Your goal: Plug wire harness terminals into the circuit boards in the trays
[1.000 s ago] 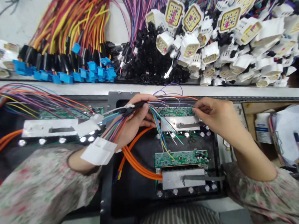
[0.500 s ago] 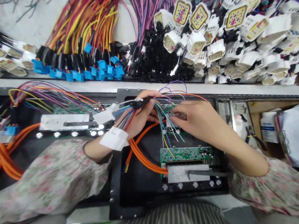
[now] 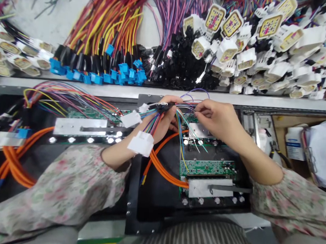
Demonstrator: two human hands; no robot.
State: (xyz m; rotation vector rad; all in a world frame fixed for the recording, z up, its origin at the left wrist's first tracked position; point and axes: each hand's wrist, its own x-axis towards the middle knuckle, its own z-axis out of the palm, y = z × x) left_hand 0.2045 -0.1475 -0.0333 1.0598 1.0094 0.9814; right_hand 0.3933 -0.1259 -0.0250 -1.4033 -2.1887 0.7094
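Note:
My left hand point(image 3: 161, 127) is closed around a wire harness point(image 3: 164, 107) at its black-wrapped section. White plug connectors point(image 3: 141, 143) hang from the harness over my left wrist, and loose coloured wire ends fan out to the right. My right hand point(image 3: 220, 120) pinches one thin wire of that bundle between thumb and fingertips; its end is hidden. Below the hands, a black tray point(image 3: 133, 194) holds a green circuit board point(image 3: 210, 167) with a metal plate point(image 3: 197, 188). A second board point(image 3: 198, 130) lies partly behind the right hand and wires. Thick orange cables point(image 3: 162, 173) curve to the front board.
To the left, another tray holds a board with a metal plate point(image 3: 66, 126) and wired harnesses. Along the back shelf lie blue connectors point(image 3: 96, 78), black connectors point(image 3: 179, 69) and white connectors point(image 3: 245, 60). Pliers point(image 3: 281, 155), a white bottle point(image 3: 295, 143) and papers point(image 3: 321, 146) sit right.
My right hand has lifted back from over the rear board and now pinches a wire nearer the harness's upper side. The left hand keeps its hold. The whole view has shifted slightly.

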